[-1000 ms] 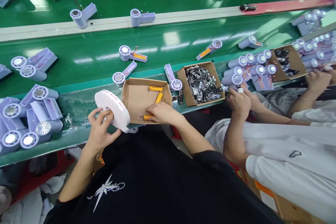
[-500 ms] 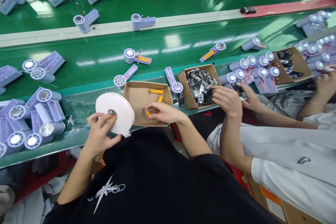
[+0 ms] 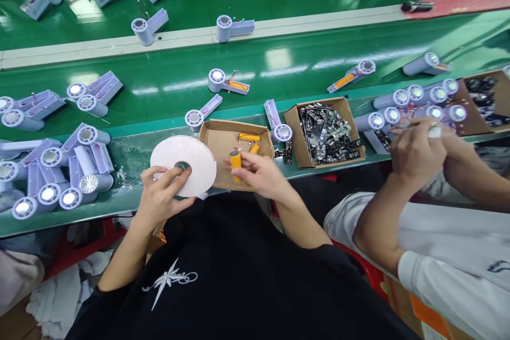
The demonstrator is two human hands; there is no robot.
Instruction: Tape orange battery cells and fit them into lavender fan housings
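Observation:
My left hand (image 3: 165, 191) grips a wide white roll of tape (image 3: 195, 156) at its core, fingers at the centre hole and thumb below the rim. A short loose end of tape sticks out at the roll's lower edge. Between the fingers of my right hand (image 3: 261, 174) an orange cylindrical battery (image 3: 236, 163) stands nearly upright. That hand is over the right part of a shallow cardboard box (image 3: 217, 135). Inside the box lie more orange batteries (image 3: 249, 137) with thin wires.
Lilac fan-like housings (image 3: 50, 194) are piled on the left. A second cardboard box (image 3: 295, 122) holds many small circuit boards (image 3: 329, 133). Co-workers' hands (image 3: 418, 151) are busy at the right beside more housings (image 3: 400, 98). Beyond runs a green conveyor belt (image 3: 167, 66) carrying several housings.
My right hand has lifted the battery and turned it upright. The roll now faces the camera more flatly. The neighbour's hand has left the circuit-board box and moved right. The view has shifted left.

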